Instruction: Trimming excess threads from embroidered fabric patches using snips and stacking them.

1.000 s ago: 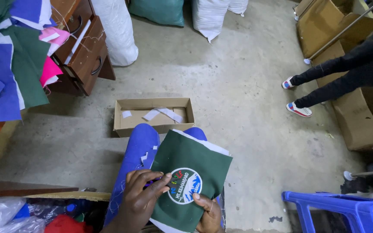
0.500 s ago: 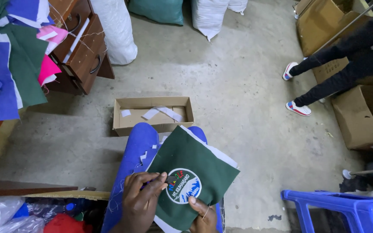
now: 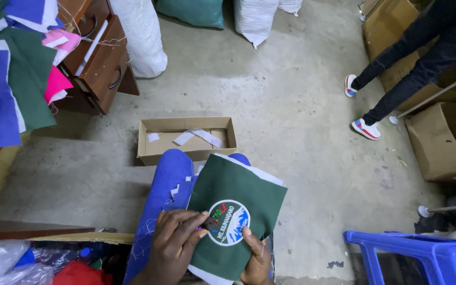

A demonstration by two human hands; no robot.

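**Green cloth tilts as fingers work the round patch**

Shifted since a moment ago: the green cloth piece (image 3: 236,211) has turned a little on the lap, its far corner now swinging out to the right, and the other person's legs (image 3: 402,79) at upper right have stepped further up the floor. Now the left hand (image 3: 178,245) lies flat on the cloth's left edge, fingers narrow and pressed together, fingertips touching the rim of the round white-and-blue patch (image 3: 228,222). The right hand (image 3: 257,256) pinches the cloth from below — thumb on top just beside the patch, the rest of the fingers hidden under the fabric. White backing peeks out along the cloth's top and bottom edges. It all rests on the person's blue-clad knees (image 3: 167,190). Just beyond the knees, an open cardboard box (image 3: 186,140) sits on the concrete floor with white paper strips (image 3: 199,137) inside. Far left — a heap of blue, green and pink fabric pieces (image 3: 11,74) beside a wooden drawer unit (image 3: 98,58). A blue plastic stool (image 3: 423,256) stands at lower right.
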